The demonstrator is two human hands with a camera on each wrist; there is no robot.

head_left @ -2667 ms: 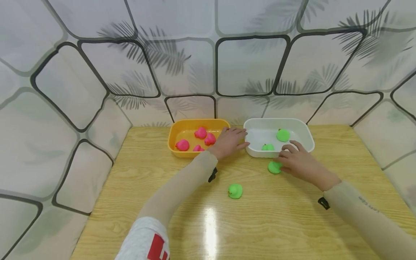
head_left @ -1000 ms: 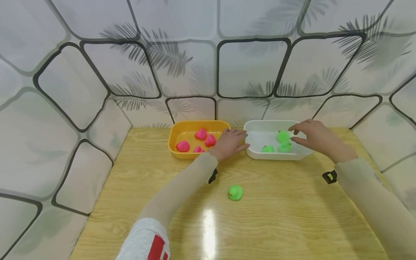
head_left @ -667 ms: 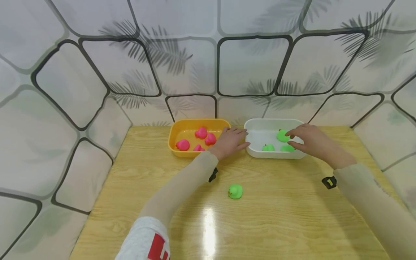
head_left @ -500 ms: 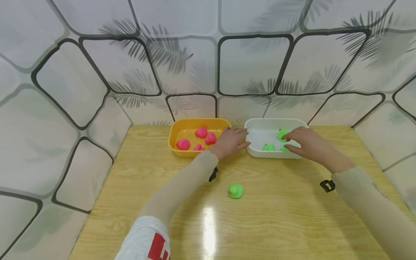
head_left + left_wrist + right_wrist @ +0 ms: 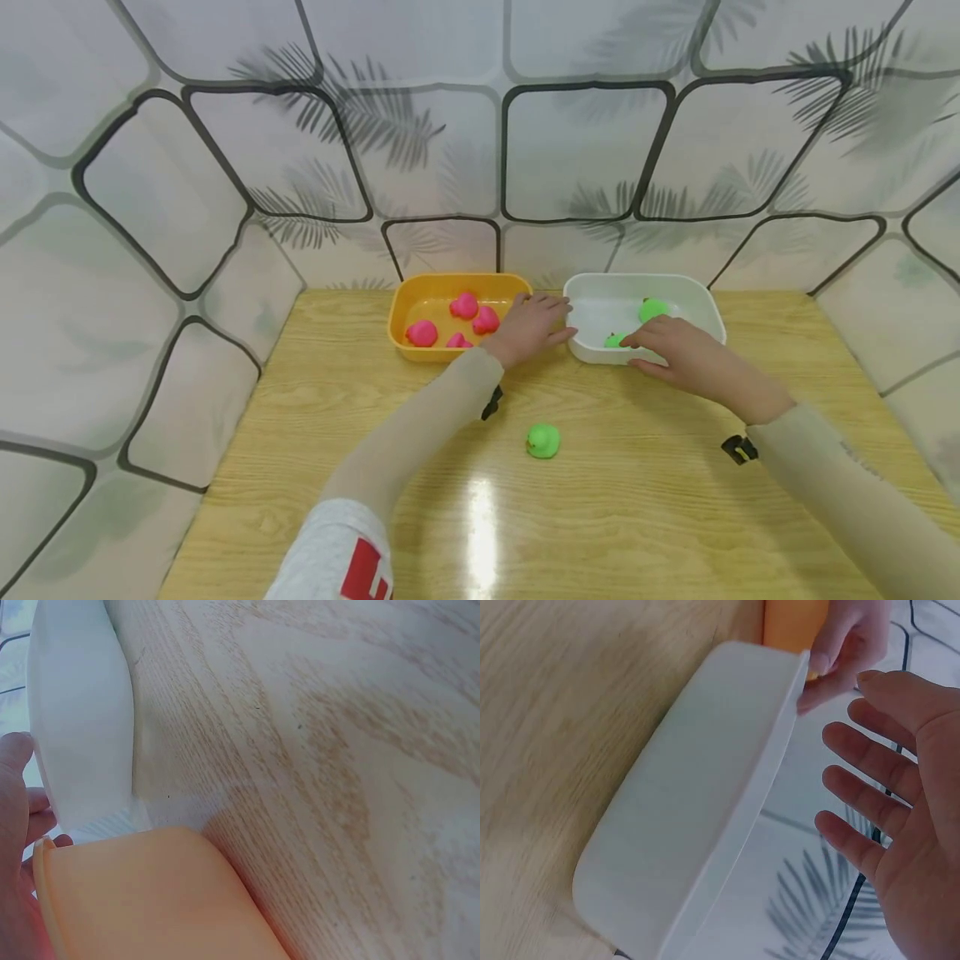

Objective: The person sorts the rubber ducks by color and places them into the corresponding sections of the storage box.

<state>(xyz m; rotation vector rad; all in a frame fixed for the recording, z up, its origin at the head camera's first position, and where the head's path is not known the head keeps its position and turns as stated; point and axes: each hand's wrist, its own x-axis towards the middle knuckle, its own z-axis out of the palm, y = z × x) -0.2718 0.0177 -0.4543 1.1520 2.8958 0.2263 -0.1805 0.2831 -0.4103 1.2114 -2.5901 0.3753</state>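
Note:
My left hand (image 5: 527,331) lies across the gap between an orange-yellow tub (image 5: 420,289) and a white tub (image 5: 600,293). Its fingertips touch the white tub's left rim in the wrist views. Over the front rim of the white tub hovers my right hand (image 5: 688,360), fingers loosely bent with nothing between them. Inside that tub are a green rubber duck (image 5: 652,310) at the back and another green duck (image 5: 615,340) near the front; the hand hides part of the tub. One more green duck (image 5: 543,441) sits on the table in front of the tubs.
Several pink rubber ducks (image 5: 422,333) lie in the orange-yellow tub. Both tubs stand at the back of the wooden table (image 5: 337,417), close to a patterned wall covering (image 5: 585,150) that also rises on both sides.
A green duck that was under my right hand before the white tub went into it; my hand now covers it. That hand then moved left toward me. My left hand stayed put.

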